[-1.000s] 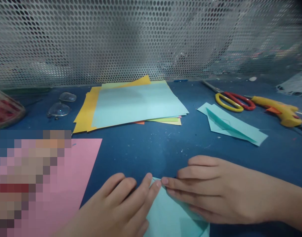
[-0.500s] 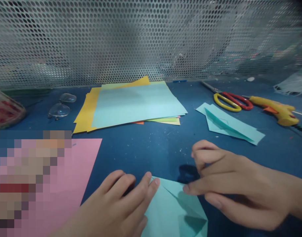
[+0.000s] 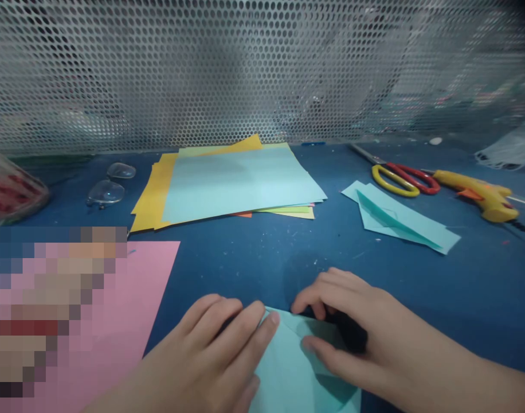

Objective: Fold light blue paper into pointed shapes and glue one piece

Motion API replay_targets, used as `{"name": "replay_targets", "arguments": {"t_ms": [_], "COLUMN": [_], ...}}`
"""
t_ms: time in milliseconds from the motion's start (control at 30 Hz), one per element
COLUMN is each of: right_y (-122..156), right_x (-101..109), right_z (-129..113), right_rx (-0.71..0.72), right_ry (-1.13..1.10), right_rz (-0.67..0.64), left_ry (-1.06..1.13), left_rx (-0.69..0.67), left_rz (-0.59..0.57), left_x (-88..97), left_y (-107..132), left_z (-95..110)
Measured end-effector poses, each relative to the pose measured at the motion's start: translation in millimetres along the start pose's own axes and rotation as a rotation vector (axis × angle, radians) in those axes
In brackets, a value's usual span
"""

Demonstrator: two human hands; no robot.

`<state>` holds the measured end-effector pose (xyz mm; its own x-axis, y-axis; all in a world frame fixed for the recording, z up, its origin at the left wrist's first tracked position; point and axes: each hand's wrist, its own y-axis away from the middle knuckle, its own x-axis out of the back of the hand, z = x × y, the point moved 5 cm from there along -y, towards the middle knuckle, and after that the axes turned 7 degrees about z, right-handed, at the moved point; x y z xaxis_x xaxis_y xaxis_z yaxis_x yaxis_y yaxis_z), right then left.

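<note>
Head view, the only one: a light teal sheet (image 3: 288, 373) lies on the blue table (image 3: 245, 258) right under both hands, at the near edge of the frame. Left hand (image 3: 206, 361) lies flat, fingers stretched out and pressed onto the sheet's left slope, fingertips meeting the pointed top corner; it pins the paper, it does not grasp it. Right hand (image 3: 352, 332) is cupped over the right part of the sheet, fingers curled down with tips touching the paper just right of the point and the thumb lying along a diagonal crease; pinch or plain press, cannot tell, since the palm hides the paper beneath. Progress, as a judgement: the sheet already shows a pointed top and at least one slanting fold, so the first folds look made; the right flap seems in the middle of being flattened, and the shape looks far from finished. Beyond the hands, a stack of coloured sheets (image 3: 236, 183), teal on top and yellow beneath. Far right of the right hand, another folded teal piece (image 3: 400, 223), then scissors (image 3: 402, 178) with yellow and red handles just beside a yellow glue gun (image 3: 481, 195). Left of the left hand, a pink sheet (image 3: 151, 298), partly blurred out. Further off left, glasses (image 3: 110, 186).
</note>
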<state>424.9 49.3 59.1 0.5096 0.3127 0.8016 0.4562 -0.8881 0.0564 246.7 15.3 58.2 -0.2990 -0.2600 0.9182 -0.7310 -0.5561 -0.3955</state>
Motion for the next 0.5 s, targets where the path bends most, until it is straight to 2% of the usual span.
{"name": "replay_targets", "arguments": {"t_ms": [100,200,233,267,333,433,500], "right_y": [1.9,1.3,0.9,0.6,0.4,2.4,3.6], "right_x": [-0.6,1.9,3.3,5.0,8.0,10.5,9.7], "right_z": [1.7,0.8,0.4,0.3,-0.3,-2.3,-1.4], "right_rx": [-0.045,-0.037,-0.014,0.016,0.131,0.431,0.613], "right_ry": [-0.050,-0.058,-0.053,-0.046,-0.026,0.074,0.164], "right_rz": [-0.035,-0.058,-0.059,-0.052,-0.027,0.038,0.061], "left_ry": [0.004,-0.002,-0.004,0.008,0.025,0.029,0.026], "left_rx": [-0.030,-0.075,-0.067,-0.027,-0.010,-0.040,-0.034], "left_rz": [0.020,0.142,0.139,0.065,0.030,0.044,0.014], "left_x": [0.7,6.1,5.7,1.7,-1.1,-1.5,-1.9], "left_y": [1.9,2.4,2.0,1.6,1.0,1.5,2.5], "left_z": [1.4,3.2,2.7,0.6,-0.2,1.5,1.5]}}
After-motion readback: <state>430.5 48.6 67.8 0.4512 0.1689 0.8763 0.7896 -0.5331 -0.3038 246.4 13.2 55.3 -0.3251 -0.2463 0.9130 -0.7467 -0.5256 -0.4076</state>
